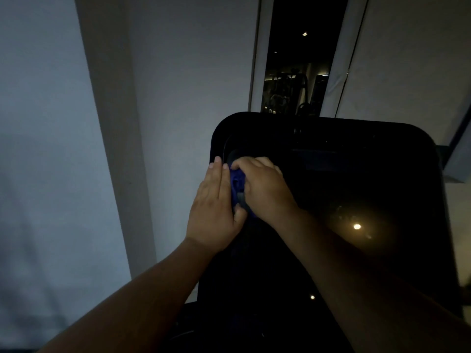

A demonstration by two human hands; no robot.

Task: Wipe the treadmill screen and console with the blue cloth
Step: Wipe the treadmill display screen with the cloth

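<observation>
Bunched blue cloth [235, 182] (dark, creased) inside curled right hand [263, 186]; straight-fingered left hand [215, 210] alongside, on black screen [356, 174].

Left hand [216, 200] and right hand [262, 189] crowd the left edge of the console [369, 179], with the blue cloth [236, 180] bunched between them. To their right the dark screen is unobstructed out to the raised rim. The right forearm crosses the lower console. Open air lies left of the console, before the pale wall [51, 123].
</observation>
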